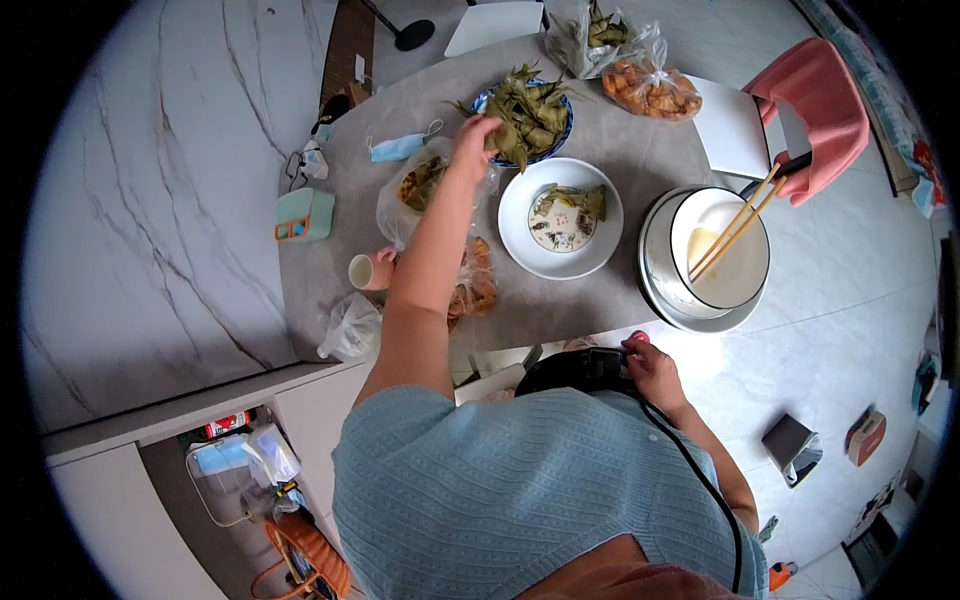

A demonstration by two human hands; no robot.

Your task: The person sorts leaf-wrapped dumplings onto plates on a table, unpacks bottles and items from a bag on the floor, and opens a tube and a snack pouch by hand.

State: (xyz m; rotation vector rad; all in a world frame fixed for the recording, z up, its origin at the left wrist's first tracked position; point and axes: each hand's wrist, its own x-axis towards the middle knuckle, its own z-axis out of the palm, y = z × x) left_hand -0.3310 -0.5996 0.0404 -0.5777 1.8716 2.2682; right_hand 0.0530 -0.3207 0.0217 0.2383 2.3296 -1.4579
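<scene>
My left hand (474,146) reaches over the table to the left edge of a blue-patterned bowl (571,122). Its bent fingers close on one of the green leaf-wrapped bundles (525,115) heaped there. A white basin (510,225) just below the bowl holds some loose leaves and scraps. By my waist, my right hand (654,374) is curled beside a black pouch (575,370), with a small red thing (638,337) at its fingertips that I cannot make out. Under my left forearm lie clear bags, one with a leafy bundle (422,185), another with brown food (478,280).
A white pot (660,245) with chopsticks (735,228) stands at the right table edge. Bagged brown food (650,90) lies at the back. Left are a blue mask (397,148), a pink cup (370,272) and a green box (305,214). A pink-draped chair (825,110) stands right.
</scene>
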